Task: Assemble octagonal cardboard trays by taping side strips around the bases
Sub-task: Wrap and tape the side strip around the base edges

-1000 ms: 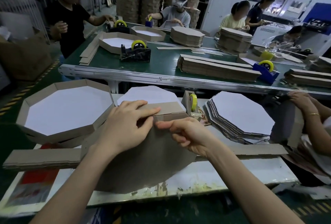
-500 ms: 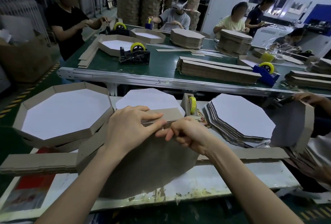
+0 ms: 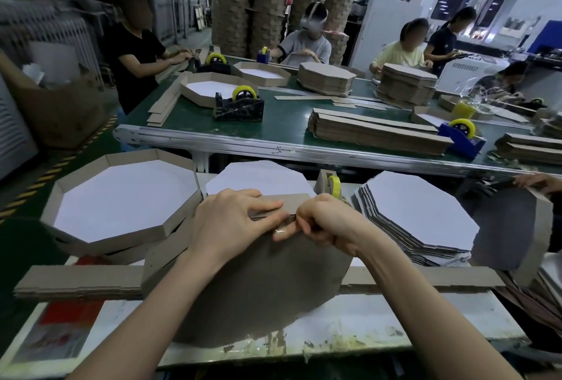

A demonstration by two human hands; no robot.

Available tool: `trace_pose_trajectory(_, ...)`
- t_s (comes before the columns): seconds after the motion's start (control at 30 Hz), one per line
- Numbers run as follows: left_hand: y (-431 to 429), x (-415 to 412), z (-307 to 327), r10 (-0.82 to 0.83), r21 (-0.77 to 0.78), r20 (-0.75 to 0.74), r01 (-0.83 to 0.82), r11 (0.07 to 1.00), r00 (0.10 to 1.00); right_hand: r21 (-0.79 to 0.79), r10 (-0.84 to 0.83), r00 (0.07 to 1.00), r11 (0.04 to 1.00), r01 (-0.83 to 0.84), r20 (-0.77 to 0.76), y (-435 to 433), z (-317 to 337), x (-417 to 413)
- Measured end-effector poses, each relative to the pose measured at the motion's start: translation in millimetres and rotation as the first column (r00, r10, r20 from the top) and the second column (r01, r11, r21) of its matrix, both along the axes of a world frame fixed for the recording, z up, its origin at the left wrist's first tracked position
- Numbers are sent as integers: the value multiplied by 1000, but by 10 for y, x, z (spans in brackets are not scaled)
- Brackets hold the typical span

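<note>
A brown octagonal base (image 3: 261,294) stands tilted on the white bench with its underside toward me. A cardboard side strip (image 3: 286,201) runs along its top edge and down its left side. My left hand (image 3: 231,221) grips the strip and base at the top edge, fingers over the strip. My right hand (image 3: 328,221) has its fingers curled and presses a piece of clear tape at the seam between strip and base. A small tape dispenser (image 3: 333,186) with a yellow roll stands just behind my right hand.
Finished trays (image 3: 121,206) are stacked at the left, a stack of white-faced octagonal bases (image 3: 425,215) at the right, and flat strips (image 3: 76,282) lie across the bench. Another person's hand (image 3: 538,182) holds a tray at far right. Beyond is a green conveyor (image 3: 188,124) with dispensers and cardboard stacks.
My right hand has closed in on the left hand and curled down onto the seam. Both hands and the tray have risen slightly in view.
</note>
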State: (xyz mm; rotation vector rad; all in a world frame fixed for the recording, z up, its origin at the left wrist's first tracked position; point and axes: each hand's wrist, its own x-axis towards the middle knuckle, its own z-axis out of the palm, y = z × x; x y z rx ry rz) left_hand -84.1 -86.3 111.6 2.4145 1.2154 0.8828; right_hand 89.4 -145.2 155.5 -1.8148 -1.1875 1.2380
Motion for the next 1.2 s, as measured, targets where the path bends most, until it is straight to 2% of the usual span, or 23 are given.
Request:
trace_pose_trajectory(0.07,8,-4,0,-3,10,-13,3,1000,1000,-18,45,999,999,-45,10,-6,36,-10)
trace_pose_trajectory(0.17,77,-72,1,54,23,15,-54,998,998,-125,253,967,961,-247,35,-94,-35,-43)
trace_pose_trajectory(0.2,103,-108,-1,67,16,23,-67,998,998,-120,267,963,958,-260,44,-129,-84,-36)
trace_pose_trajectory(0.3,104,-139,-6,41,21,-19,-40,999,999,69,86,995,994,-83,-47,-135,-138,88)
trace_pose_trajectory(0.4,40,-90,17,-9,47,-72,12,999,997,324,-125,972,928,185,-197,-1,-87,277)
trace_pose_trajectory(0.47,6,-68,26,-28,75,-142,39,996,989,414,-194,978,886,210,-82,104,-95,382)
trace_pose_trajectory(0.5,-2,-63,27,-31,87,-171,47,995,985,413,-196,980,894,175,9,149,-128,427)
trace_pose_trajectory(0.57,-15,-73,17,-24,103,-215,47,994,976,324,-89,986,945,40,140,194,-234,514)
trace_pose_trajectory(0.63,-24,-111,3,-3,102,-225,26,994,974,194,60,979,976,-98,193,167,-354,569)
trace_pose_trajectory(0.73,-32,-177,11,12,72,-229,4,997,973,96,150,969,981,-171,197,104,-460,579)
trace_pose_trajectory(0.8,-49,-201,11,23,86,-356,8,996,934,116,158,971,977,-180,178,84,-455,551)
trace_pose_trajectory(0.87,-58,-201,23,66,114,-510,-8,993,858,150,182,966,966,-210,183,63,-424,509)
trace_pose_trajectory(0.93,-63,-135,68,123,144,-604,-44,989,787,195,197,963,953,-233,186,55,-400,487)
trace_pose_trajectory(0.97,-75,-68,104,127,151,-613,-43,988,780,205,220,958,945,-256,183,50,-393,480)
trace_pose_trajectory(1.1,-144,291,169,25,96,-509,28,995,861,215,260,945,929,-301,199,37,-361,469)
trace_pose_trajectory(1.2,-147,293,163,57,155,-490,23,988,870,281,225,931,909,-307,289,20,-278,557)
